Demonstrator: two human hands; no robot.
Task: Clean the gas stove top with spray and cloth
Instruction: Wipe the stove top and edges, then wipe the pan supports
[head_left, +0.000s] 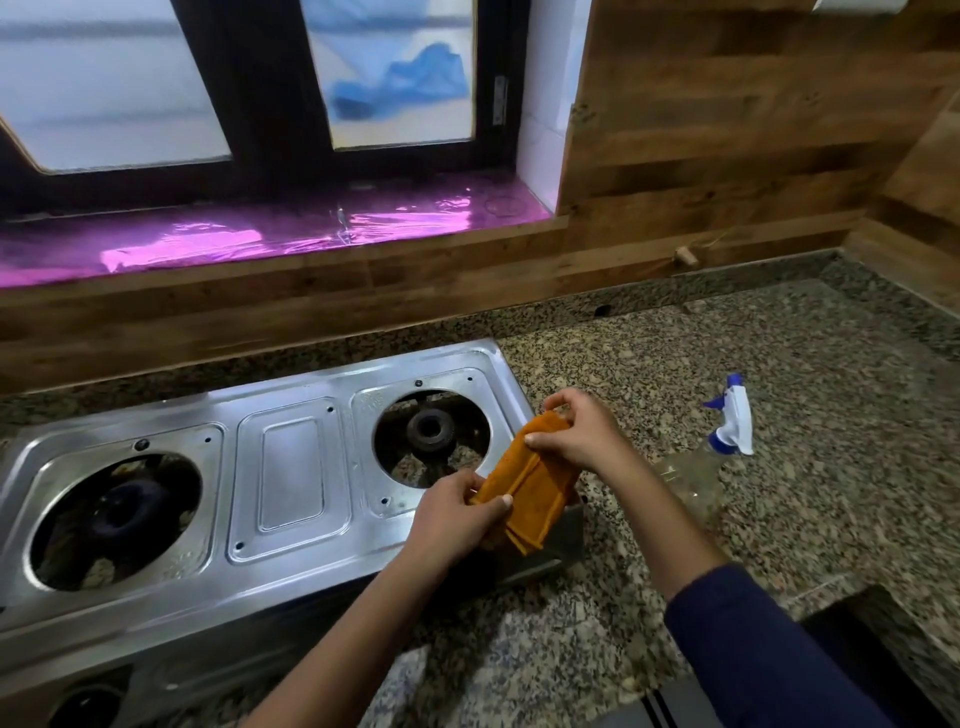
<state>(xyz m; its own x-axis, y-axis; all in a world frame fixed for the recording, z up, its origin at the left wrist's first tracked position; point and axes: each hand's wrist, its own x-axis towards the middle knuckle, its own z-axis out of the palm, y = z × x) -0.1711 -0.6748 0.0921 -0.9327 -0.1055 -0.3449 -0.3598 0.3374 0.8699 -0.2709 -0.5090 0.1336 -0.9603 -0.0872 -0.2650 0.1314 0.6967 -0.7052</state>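
Stove (291, 483) sits on the counter (779, 364). Left hand (457, 514) and right hand (576, 431) fingers both grasp a folded orange cloth (524, 488); spray bottle (727, 441) lies just right.

A speckled granite counter (779, 364) is stretching along the wall and turning a corner at the right. Wood-look planks (727, 130) are covering the wall above it, with a small wooden peg (685, 256) sticking out just above the counter's raised back edge. A dark-framed window (260, 78) is sitting over the left part, its frosted panes (114, 93) letting in pale daylight. A blurred blue shape (415, 78) is showing through the right pane. Glossy magenta film (260, 236) is lining the sill and catching the light. White tiles (545, 130) are facing the window's right reveal.
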